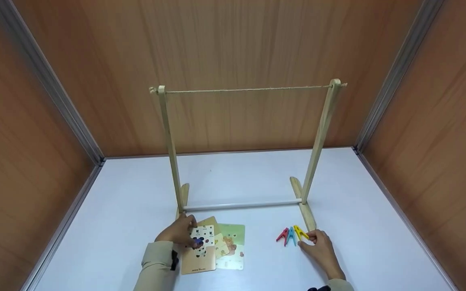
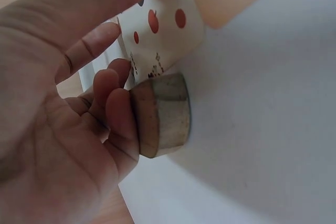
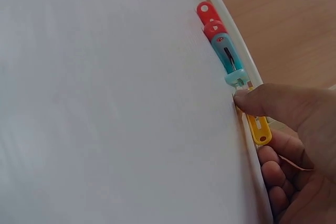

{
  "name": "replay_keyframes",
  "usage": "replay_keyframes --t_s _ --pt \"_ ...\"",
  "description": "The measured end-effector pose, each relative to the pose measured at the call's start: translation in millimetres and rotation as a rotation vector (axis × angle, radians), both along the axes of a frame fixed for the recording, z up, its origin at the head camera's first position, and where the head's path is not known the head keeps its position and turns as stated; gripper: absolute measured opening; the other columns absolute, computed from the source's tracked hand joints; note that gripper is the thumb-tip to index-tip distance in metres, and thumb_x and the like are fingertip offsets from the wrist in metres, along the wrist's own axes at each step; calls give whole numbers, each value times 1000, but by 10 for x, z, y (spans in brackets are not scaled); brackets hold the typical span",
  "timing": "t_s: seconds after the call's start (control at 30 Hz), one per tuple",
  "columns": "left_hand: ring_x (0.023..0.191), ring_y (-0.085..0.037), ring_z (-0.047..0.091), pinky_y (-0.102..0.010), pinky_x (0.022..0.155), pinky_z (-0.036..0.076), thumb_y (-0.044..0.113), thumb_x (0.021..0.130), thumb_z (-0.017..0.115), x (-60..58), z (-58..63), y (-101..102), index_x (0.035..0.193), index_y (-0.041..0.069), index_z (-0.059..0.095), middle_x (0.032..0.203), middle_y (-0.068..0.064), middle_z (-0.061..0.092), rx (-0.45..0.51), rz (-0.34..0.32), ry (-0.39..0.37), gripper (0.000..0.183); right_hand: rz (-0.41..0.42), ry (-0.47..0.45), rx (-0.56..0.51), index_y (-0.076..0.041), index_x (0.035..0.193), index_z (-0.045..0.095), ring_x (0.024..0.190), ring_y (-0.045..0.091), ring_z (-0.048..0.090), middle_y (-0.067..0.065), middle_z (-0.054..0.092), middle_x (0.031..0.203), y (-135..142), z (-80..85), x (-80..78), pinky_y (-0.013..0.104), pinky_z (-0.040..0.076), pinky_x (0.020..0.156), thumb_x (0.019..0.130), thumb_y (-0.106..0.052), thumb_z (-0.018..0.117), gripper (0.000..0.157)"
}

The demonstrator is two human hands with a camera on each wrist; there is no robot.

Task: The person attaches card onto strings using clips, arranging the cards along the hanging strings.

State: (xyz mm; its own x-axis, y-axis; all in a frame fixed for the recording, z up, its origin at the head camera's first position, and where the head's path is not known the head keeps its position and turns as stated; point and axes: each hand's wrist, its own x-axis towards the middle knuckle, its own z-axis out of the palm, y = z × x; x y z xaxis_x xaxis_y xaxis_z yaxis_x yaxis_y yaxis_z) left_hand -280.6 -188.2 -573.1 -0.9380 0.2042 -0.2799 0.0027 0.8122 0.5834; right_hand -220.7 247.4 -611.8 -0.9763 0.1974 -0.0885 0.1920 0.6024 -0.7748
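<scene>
Left hand (image 1: 181, 231): thumb and fingers curled, apparently pinching the edge of a printed card (image 2: 170, 32). Other cards (image 1: 199, 263): overlapping on the table (image 1: 136, 182). String (image 1: 247, 89): nothing hung yet; work seemingly barely begun. Red clip (image 3: 210, 16), blue clip (image 3: 218, 49): side by side, unheld. Yellow clip (image 3: 261, 131): just beside them, pinched by right hand (image 1: 320, 247).

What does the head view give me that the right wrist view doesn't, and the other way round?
Only the head view: the left hand, the overlapping cards and the string across the wooden frame.
Only the right wrist view: the round hole in the yellow clothespin.
Both: the right hand, its fingers at that clothespin, with the blue clothespin and red clothespin in line beyond.
</scene>
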Motion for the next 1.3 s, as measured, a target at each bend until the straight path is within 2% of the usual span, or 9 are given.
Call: replay_keyframes --t_s 0.23,0.53,0.77,0.9,1.0,1.13,1.3 --pt "108 -34 55 -54 92 47 12 60 90 5 -14 21 100 14 57 124 -15 50 -1 12 0 52 13 36 2 4 101 59 83 20 49 11 53 90 18 -34 -8 30 40 73 76 -14 77 36" --pt "109 -32 54 -56 96 45 13 60 90 13 -33 7 102 16 55 115 -9 49 18 10 11 54 6 57 -13 4 102 59 82 19 47 11 54 90 12 -1 29 27 39 70 76 -14 77 36" --pt "99 -25 51 -50 89 47 12 58 91 -16 -36 1 99 14 52 106 -7 50 31 -13 6 57 -20 164 -39 2 95 60 76 17 47 8 54 83 1 -35 45 26 38 68 71 -14 75 33" --pt "100 -25 51 -50 91 46 10 59 91 -16 -32 6 101 12 53 106 -7 50 25 -12 9 56 -30 111 -54 2 100 60 80 18 49 9 57 88 12 -10 38 27 40 70 74 -14 75 35" --pt "105 -30 52 -53 93 45 8 60 90 -9 -18 9 103 9 56 110 -11 51 26 -17 18 54 -39 70 -49 4 105 59 82 18 51 11 59 91 14 15 36 27 42 71 77 -13 74 36" --pt "109 -33 50 -54 94 45 6 63 88 8 16 15 102 8 59 118 -17 51 29 -5 22 48 -41 75 -43 5 107 59 82 17 51 11 61 92 11 -2 27 26 42 70 79 -12 74 36" --pt "103 -29 50 -51 90 46 5 65 86 6 35 17 102 10 59 111 -12 52 35 6 12 45 -70 97 -59 6 108 61 80 17 51 11 62 91 7 -34 37 26 41 69 81 -12 70 34"
